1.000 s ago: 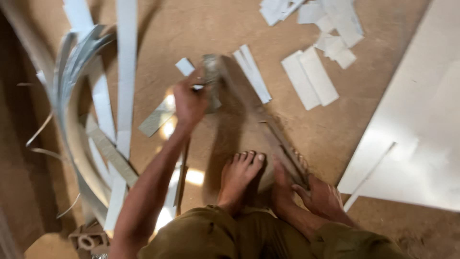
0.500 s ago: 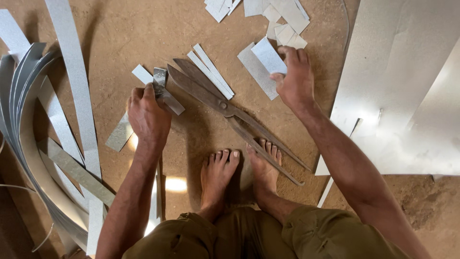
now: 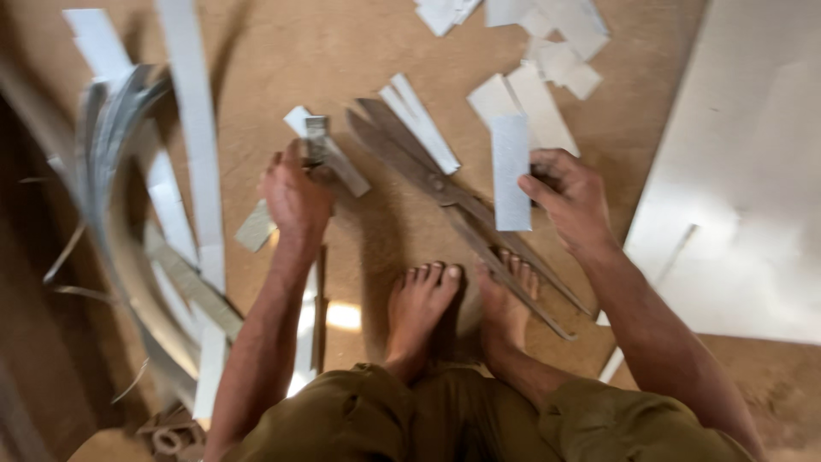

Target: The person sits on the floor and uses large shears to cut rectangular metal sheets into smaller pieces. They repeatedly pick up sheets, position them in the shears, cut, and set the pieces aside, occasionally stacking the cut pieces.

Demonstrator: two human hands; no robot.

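The right hand now holds a rectangular sheet-metal piece upright between thumb and fingers; half a second ago that hand was stretched out flat over the pile of cut pieces at the top of the floor, so it has picked one piece off the pile and drawn it back toward the body. The piece now hangs just above the large tin snips, which lie open on the brown board floor with their long handles running down under the toes of the right foot; the left foot rests just beside it. The left hand stays closed around a small folded metal piece, in much the same spot as before, just beside a narrow metal strip. To the left, long curved metal strips are blurred by head movement. A large flat metal sheet lies to the right. In my judgement a fresh blank has been fetched and both hands are loaded, with the snips untouched by either hand
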